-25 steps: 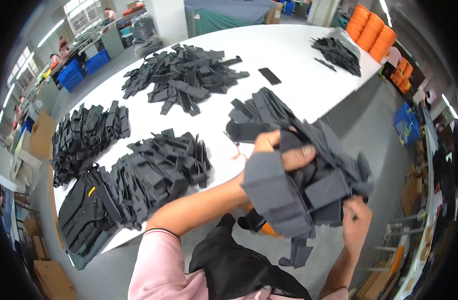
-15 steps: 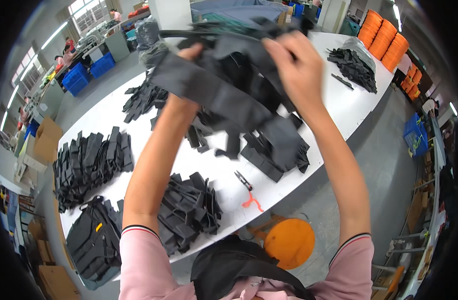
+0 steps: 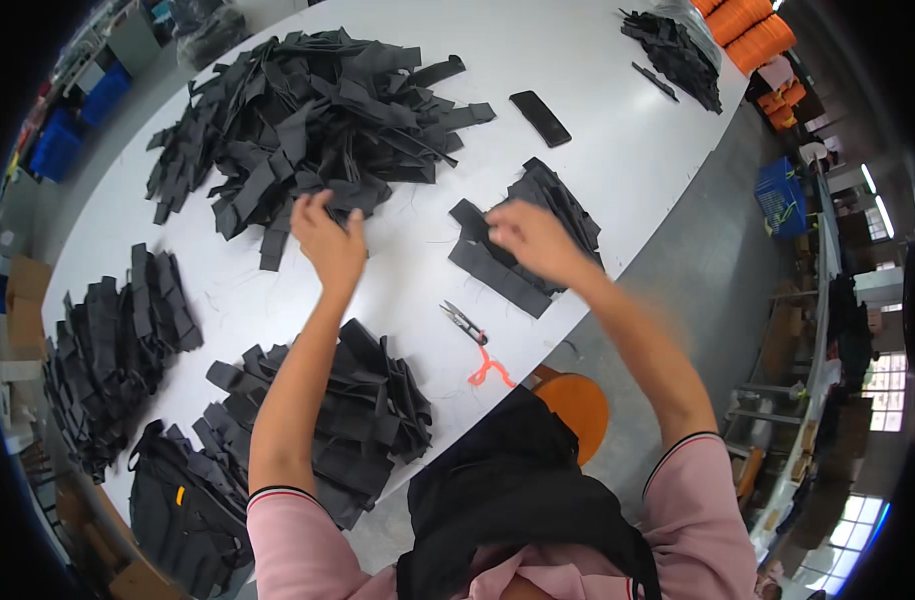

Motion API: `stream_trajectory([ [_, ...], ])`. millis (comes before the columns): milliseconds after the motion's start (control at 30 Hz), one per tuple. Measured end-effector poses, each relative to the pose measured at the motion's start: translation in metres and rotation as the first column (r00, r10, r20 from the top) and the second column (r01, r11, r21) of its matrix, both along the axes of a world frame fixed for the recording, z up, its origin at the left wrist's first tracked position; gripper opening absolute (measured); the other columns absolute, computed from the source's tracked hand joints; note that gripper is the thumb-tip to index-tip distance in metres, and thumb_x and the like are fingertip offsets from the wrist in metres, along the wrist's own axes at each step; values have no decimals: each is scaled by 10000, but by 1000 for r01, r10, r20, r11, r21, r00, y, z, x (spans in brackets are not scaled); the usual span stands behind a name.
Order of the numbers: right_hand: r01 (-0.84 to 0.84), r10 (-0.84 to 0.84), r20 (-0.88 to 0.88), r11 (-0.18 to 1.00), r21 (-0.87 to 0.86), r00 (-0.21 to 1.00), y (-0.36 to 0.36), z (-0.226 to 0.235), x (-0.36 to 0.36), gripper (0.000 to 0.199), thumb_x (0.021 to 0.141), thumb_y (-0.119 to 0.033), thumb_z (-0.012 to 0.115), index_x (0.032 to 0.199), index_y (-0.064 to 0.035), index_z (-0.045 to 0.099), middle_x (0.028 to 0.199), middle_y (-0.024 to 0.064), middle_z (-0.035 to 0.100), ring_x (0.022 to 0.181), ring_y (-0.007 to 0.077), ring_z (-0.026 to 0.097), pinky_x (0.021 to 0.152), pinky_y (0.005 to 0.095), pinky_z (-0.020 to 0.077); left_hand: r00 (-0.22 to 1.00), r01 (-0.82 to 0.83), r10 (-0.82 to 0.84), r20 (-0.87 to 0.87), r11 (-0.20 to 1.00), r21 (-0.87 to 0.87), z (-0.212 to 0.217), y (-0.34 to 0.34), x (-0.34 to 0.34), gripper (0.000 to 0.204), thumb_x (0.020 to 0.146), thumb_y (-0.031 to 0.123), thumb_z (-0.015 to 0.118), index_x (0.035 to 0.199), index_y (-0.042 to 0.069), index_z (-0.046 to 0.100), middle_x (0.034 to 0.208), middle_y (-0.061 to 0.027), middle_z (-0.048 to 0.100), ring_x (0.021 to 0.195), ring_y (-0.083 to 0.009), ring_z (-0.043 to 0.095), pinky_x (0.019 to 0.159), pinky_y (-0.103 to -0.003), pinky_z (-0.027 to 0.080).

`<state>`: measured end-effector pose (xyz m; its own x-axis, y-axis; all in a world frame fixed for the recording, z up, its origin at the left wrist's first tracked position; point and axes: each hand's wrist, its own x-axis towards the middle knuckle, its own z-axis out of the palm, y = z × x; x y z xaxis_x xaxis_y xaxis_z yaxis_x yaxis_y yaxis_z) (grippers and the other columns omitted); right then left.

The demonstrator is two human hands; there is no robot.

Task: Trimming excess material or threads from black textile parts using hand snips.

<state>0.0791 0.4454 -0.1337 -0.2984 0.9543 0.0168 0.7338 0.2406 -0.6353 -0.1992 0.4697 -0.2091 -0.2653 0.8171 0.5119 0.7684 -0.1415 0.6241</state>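
My left hand [image 3: 330, 245] is at the near edge of a large loose heap of black fabric strips [image 3: 318, 110], its fingers spread and nothing visible in them. My right hand [image 3: 538, 240] is over a smaller stack of black strips [image 3: 518, 283] to the right. Its fingers are bent close to the end of one strip and blurred, so whether they grip it is unclear. Small black thread snips [image 3: 465, 322] with an orange-red cord [image 3: 490, 368] tied on lie nearer to me on the white table [image 3: 408, 270].
Rows of black strips [image 3: 118, 345] lie at the left, with another bundle [image 3: 353, 400] by my left forearm. A black backpack [image 3: 188, 500] sits at the near left corner. Farther off are a black phone [image 3: 540, 118] and more strips [image 3: 673, 55]. An orange stool [image 3: 583, 410] stands beside the table.
Both hands have come down from holding up a bunch of black strips, which now lies in the large heap. My right hand has moved to the smaller stack. The view has tilted downward.
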Motion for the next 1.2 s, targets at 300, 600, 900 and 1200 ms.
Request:
stream_trajectory([
  [300, 1, -37, 297, 992, 123, 954, -111, -95, -1, 538, 685, -112, 715, 1178, -42, 510, 1170, 139, 484, 1084, 318, 460, 859, 409, 401, 847, 525, -459, 267, 647, -553, -45, -31, 108, 699, 662, 181, 755, 1274, 100, 425, 1259, -178, 387, 1133, -351, 407, 950, -471, 347],
  [600, 188, -181, 281, 982, 3, 943, -114, -116, 33, 655, 665, -89, 735, 1258, -41, 460, 1237, 165, 442, 1139, 343, 429, 932, 426, 400, 783, 620, -537, 315, 627, -472, -84, -34, 166, 935, 605, 168, 799, 1396, 180, 299, 1426, -235, 210, 1246, -447, 278, 1031, -466, 315],
  [900, 475, -548, 109, 794, 379, 829, -77, -122, 154, 599, 792, -288, 674, 1289, -32, 458, 1327, 219, 405, 1199, 389, 407, 1010, 431, 328, 940, 311, -341, 5, 851, -423, -98, 28, 170, 683, 811, 469, 586, 1325, 58, 402, 1385, -202, 334, 1272, -345, 305, 1058, -528, 177],
  [1200, 266, -276, 11, 936, 228, 961, -26, -145, 158, 573, 803, -303, 653, 1313, -109, 477, 1428, 219, 285, 1276, 398, 312, 1045, 461, 250, 871, 488, -460, 172, 854, -184, -106, 2, 228, 543, 840, 341, 588, 1246, 5, 460, 1230, -167, 476, 1169, -322, 407, 1036, -459, 234],
])
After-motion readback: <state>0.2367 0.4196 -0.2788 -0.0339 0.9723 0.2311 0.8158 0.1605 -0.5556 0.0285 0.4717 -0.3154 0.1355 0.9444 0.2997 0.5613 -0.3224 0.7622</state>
